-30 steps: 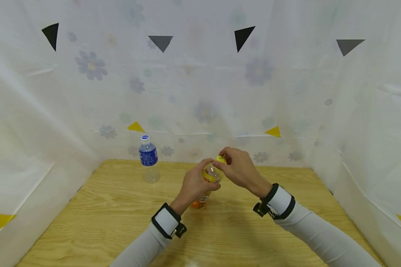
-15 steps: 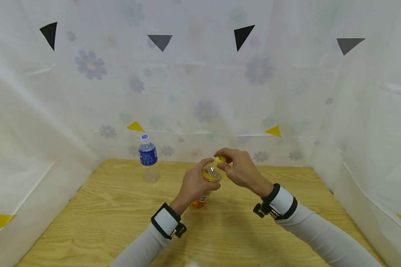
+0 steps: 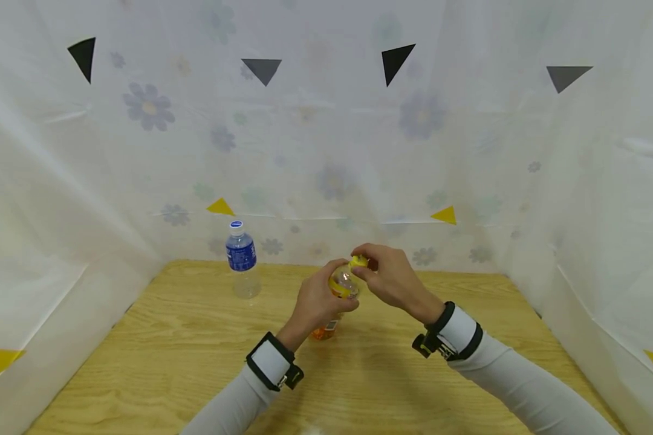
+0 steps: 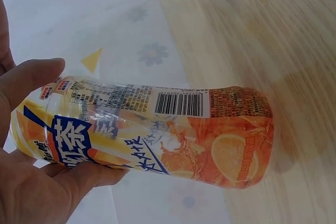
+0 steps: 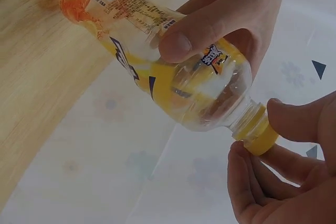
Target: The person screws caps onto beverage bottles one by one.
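A clear plastic tea bottle (image 3: 344,281) with an orange and yellow label is gripped around its upper body by my left hand (image 3: 317,301). In the left wrist view the label of the bottle (image 4: 178,140) shows a barcode and orange slices, and its base is near the table. The thumb and fingers of my right hand (image 3: 396,279) pinch the yellow cap (image 3: 359,261) at the top. From the right wrist, the cap (image 5: 262,139) sits on the neck, with a yellow ring below it. The bottle leans, and it looks empty.
A second clear bottle (image 3: 242,257) with a blue label and white cap stands upright at the back left of the wooden table (image 3: 185,338). A white flowered curtain (image 3: 326,139) encloses the back and sides.
The right thumb and fingers have shifted slightly around the yellow cap. My left hand and the tea bottle have stayed in place, as has the blue-labelled bottle.
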Available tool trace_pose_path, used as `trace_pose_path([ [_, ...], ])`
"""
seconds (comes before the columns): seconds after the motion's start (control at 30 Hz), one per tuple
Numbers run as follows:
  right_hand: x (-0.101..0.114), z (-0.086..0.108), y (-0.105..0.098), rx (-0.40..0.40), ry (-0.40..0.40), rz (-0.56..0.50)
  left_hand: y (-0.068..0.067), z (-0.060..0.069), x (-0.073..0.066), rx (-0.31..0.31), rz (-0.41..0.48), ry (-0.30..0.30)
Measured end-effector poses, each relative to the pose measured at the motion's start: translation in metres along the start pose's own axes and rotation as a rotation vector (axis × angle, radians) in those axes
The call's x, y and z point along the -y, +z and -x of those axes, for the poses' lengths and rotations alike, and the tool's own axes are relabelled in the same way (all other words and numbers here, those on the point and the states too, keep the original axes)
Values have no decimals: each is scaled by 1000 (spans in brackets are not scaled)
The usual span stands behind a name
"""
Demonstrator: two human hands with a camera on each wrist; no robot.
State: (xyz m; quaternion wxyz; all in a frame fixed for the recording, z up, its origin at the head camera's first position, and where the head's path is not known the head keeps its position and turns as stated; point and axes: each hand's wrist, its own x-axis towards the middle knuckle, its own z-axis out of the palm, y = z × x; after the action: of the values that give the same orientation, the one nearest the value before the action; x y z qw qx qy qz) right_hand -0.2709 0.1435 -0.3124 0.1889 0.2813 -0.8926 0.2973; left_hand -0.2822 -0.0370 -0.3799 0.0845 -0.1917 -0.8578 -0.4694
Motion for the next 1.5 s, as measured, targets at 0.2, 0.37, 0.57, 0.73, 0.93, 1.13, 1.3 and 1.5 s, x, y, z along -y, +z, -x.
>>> trace_pose_path([
  [0.2, -2, -1, 4, -41, 28, 28, 0, 1, -1, 3, 3, 0],
  [0.37, -2, -2, 7, -63, 47, 42, 0, 2, -2, 0, 8, -7],
  [0.57, -2, -3, 8, -77, 57, 43, 0, 2, -2, -1, 1, -9],
  [0.73, -3, -3, 9, -67, 64, 46, -1, 2, -1, -1, 2, -9],
  [0.93, -4, -2, 10, -41, 68, 36, 0, 2, 0, -4, 1, -1],
  [1.13, -4, -1, 9, -32, 67, 36, -1, 0, -1, -9, -14, -1],
  [1.3, -3, 0, 7, -5, 104, 38, -1, 0, -2, -2, -7, -1],
  [1.5, 3, 0, -2, 46, 139, 41, -1, 0, -3, -5, -16, -7],
])
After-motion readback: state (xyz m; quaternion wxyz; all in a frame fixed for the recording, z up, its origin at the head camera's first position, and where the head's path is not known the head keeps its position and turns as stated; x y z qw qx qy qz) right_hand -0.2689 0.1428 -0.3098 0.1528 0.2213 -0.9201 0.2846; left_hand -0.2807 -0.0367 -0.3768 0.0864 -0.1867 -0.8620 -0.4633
